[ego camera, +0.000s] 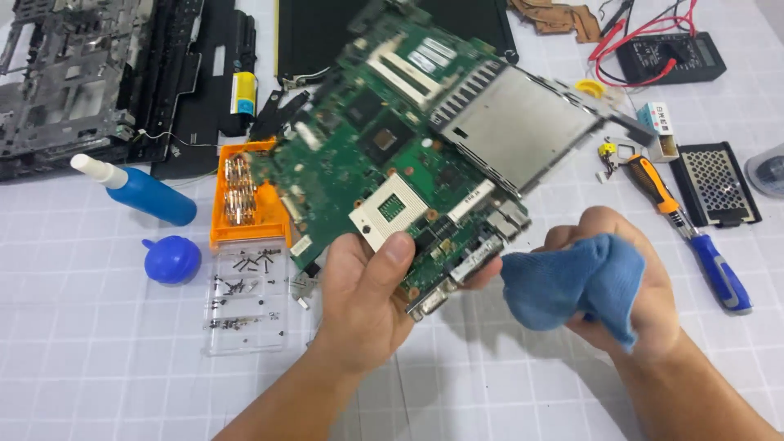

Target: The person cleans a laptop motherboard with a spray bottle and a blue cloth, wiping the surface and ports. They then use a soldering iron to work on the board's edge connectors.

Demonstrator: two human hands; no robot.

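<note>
Motherboard (pixel 408 155) in left hand (pixel 363 298), cloth (pixel 567 282) in right hand (pixel 633 302), screwdriver (pixel 690 233) nearby

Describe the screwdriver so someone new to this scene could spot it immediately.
Start at the right hand gripping the blue cloth. Just beyond it on the white mat lies the screwdriver, beside a black perforated cover; only it has an orange-and-blue handle.

Both forearms are bare, no sleeves, gloves, rings or watch on left hand (pixel 363 298) or right hand (pixel 629 286).

One green circuit board (pixel 392 155), one blue cloth (pixel 572 282), one screwdriver (pixel 690 233), one blue bottle (pixel 139 192), one multimeter (pixel 671 57), two hands.
</note>
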